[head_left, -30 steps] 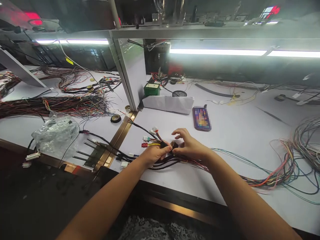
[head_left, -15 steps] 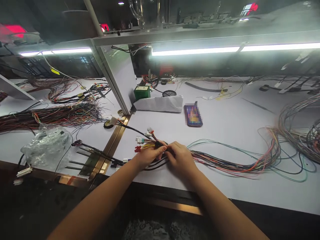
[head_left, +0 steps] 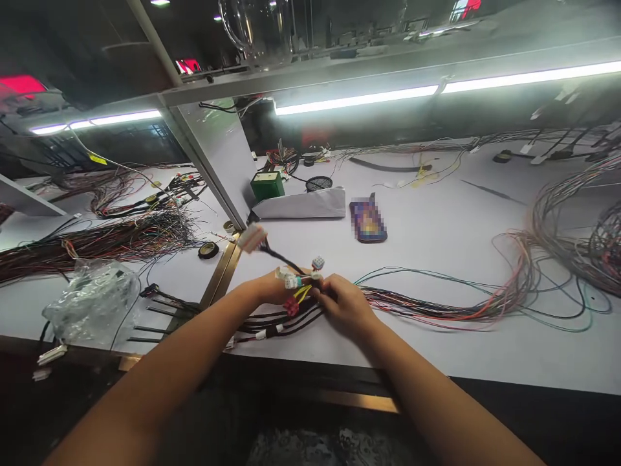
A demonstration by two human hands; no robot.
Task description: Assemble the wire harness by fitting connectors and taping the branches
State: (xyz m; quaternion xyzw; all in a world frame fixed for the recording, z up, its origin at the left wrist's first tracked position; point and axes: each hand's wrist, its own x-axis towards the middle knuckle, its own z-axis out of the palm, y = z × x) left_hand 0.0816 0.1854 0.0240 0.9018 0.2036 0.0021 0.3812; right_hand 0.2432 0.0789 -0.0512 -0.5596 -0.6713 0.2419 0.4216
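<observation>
A wire harness (head_left: 412,305) lies across the bench, its loose coloured wires running off to the right. My right hand (head_left: 347,305) is closed round it where the branches meet, thumb and fingers pinched together. Behind the branches, my left hand (head_left: 274,287) grips the same spot, with its fingertips largely hidden by connectors. From this point stick out a wide white connector (head_left: 252,238) on a black-sleeved branch, a white-and-teal connector (head_left: 292,281), a small white connector (head_left: 317,263) and a red connector (head_left: 291,305) on yellow wires. Black-sleeved branches (head_left: 295,322) pass below my hands.
A pixelated flat object (head_left: 369,221) lies beyond my hands, near a folded white sheet (head_left: 303,205) and a green box (head_left: 268,185). Left of the upright post are a tape roll (head_left: 208,250), a plastic bag (head_left: 92,294) and a thick wire bundle (head_left: 107,230). Coiled wires (head_left: 572,226) lie right.
My left hand has shifted behind the connectors, and its thumb no longer shows in front. The connectors have swung right and toward me. The view has tilted slightly.
</observation>
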